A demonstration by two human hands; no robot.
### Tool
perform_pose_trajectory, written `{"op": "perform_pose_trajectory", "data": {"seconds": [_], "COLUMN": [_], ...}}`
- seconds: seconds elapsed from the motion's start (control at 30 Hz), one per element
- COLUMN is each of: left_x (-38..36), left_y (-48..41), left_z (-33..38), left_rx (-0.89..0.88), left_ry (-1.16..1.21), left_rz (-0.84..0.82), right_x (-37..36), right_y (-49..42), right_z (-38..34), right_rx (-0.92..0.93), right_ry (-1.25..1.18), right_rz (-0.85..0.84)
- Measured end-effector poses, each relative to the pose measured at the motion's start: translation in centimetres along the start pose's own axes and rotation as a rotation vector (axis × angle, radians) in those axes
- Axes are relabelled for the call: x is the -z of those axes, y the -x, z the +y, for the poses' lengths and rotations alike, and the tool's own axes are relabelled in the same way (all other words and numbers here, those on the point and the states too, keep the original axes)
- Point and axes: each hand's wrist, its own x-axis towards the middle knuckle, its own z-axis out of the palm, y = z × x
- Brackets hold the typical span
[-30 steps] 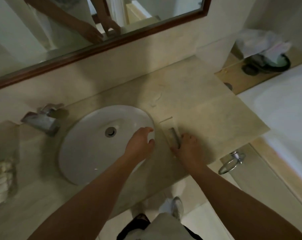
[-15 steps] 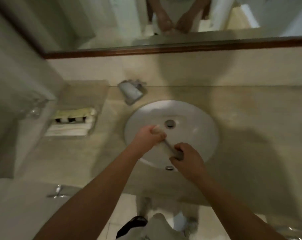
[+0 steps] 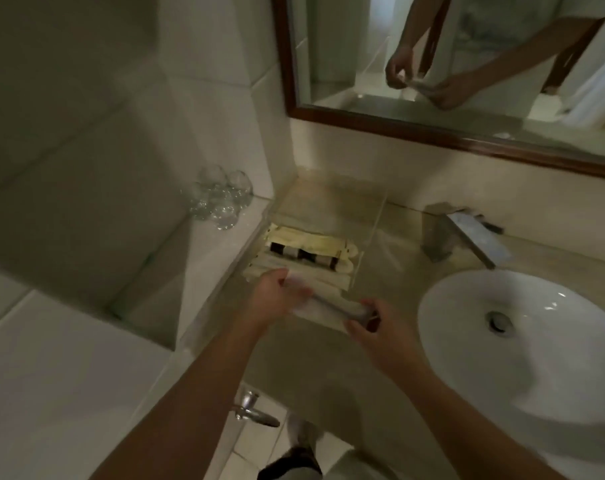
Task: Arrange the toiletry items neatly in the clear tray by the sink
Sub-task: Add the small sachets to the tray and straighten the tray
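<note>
A clear tray (image 3: 374, 233) sits on the beige counter left of the sink, against the wall. Inside it lie cream packets (image 3: 308, 240), a row of small dark-capped bottles (image 3: 304, 256) and white packets (image 3: 277, 268). I hold a long white wrapped toiletry packet (image 3: 329, 306) level over the tray's near end. My left hand (image 3: 273, 299) grips its left end and my right hand (image 3: 374, 330) pinches its right end. A dark strip runs along the packet.
The white basin (image 3: 523, 341) lies to the right, with a chrome tap (image 3: 467, 237) behind it. Upturned glasses (image 3: 221, 199) stand on the white ledge at the left. A framed mirror (image 3: 432, 133) hangs above. A chrome hook (image 3: 252, 410) juts below the counter's edge.
Both hands carried the packet left, from the counter right of the basin, over the basin, to the tray. The view swung left with them.
</note>
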Motion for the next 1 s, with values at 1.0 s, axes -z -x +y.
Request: {"op": "perform_pose_trajectory", "data": {"seconds": [1.0], "left_x": [4.2], "left_y": [-17.7], "left_z": [0.9], "left_rx": [0.129], "left_ry": [-0.16], "left_rz": [0.333], "right_x": [-6.8], "right_y": [-14.2], "right_z": [-6.9], "right_rx": [-0.227], "right_ry": [-0.094], "right_rz": [0.337]}}
